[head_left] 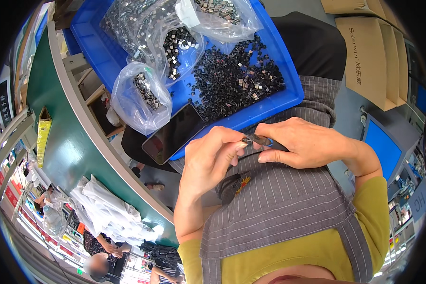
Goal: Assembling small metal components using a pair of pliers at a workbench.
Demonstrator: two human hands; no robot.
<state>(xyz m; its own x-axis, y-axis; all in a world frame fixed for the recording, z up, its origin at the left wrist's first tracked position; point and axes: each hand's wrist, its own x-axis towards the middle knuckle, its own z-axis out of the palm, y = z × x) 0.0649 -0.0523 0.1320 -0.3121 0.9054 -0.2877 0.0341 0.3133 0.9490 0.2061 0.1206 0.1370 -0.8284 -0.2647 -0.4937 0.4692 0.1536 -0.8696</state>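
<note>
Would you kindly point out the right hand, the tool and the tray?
Right hand (300,140): head view, back of the hand.
Tool (278,145): head view, its dark handle.
Tray (289,68): head view, its blue right wall.

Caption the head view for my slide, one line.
Left hand pinches a small part; right hand holds a dark tool close to it, near a blue tray of small black pieces.

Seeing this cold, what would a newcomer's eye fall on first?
Probably the blue tray at top centre, with small, mostly black pieces heaped inside near clear plastic bags. Below it in the picture, the left hand pinches a tiny piece beside a dark tool in the right hand.
</note>
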